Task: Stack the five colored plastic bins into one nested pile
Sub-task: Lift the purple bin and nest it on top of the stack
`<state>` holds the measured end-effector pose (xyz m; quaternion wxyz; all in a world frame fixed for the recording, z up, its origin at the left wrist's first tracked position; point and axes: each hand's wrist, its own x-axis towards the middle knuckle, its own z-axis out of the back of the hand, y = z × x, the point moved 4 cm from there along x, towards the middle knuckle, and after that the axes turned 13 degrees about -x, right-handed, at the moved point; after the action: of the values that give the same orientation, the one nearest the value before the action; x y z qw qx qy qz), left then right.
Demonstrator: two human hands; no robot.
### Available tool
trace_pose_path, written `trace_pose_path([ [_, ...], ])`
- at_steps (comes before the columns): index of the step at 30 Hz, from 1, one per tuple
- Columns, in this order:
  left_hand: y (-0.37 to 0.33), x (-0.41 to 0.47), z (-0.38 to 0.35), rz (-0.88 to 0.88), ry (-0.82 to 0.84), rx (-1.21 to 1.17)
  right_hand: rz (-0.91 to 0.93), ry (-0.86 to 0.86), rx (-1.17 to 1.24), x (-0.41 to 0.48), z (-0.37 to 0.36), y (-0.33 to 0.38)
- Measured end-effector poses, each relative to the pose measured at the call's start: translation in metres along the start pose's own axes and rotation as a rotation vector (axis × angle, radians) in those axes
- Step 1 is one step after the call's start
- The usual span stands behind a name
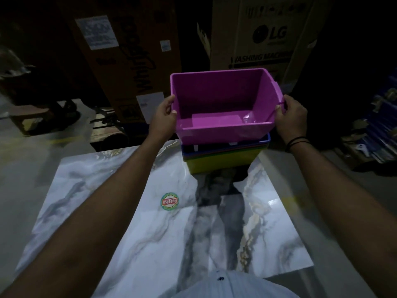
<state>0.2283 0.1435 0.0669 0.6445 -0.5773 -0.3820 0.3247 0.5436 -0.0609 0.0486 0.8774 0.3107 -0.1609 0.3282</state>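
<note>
A purple bin (214, 97) is held over a nested pile at the far edge of the marble table (107, 211). My left hand (164, 114) grips its left rim and my right hand (293, 114) grips its right rim. The purple bin's bottom sits partly inside the pile, tilted a little toward me. Beneath it a blue bin rim (266, 139) shows, with thin red and green edges under that, and a yellow bin (221, 161) as the outer bottom one. The inner bins are mostly hidden.
Large cardboard boxes (264, 39) stand close behind the pile, one marked as a washing machine. A round sticker (169, 201) lies on the table's middle. Dark clutter sits on the floor to the left and shelves of goods at right (380, 125).
</note>
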Motion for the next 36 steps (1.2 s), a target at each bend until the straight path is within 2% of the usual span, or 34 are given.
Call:
trace_pose_path([
  [6,0.022,-0.001,-0.021,0.091,0.027,0.073,0.016,0.079,-0.025,0.009,-0.023,-0.025],
  [10,0.053,-0.005,-0.022,0.177,-0.021,0.162,0.034,0.177,-0.013,0.009,-0.04,-0.031],
  [17,0.068,-0.007,-0.03,0.176,0.007,0.295,-0.013,0.338,-0.069,0.0,-0.07,-0.037],
  [29,0.104,0.002,-0.03,0.165,0.018,0.562,0.026,0.318,-0.127,-0.007,-0.085,-0.042],
  [36,0.111,0.003,-0.033,0.15,0.043,0.638,0.014,0.32,-0.181,-0.01,-0.088,-0.043],
])
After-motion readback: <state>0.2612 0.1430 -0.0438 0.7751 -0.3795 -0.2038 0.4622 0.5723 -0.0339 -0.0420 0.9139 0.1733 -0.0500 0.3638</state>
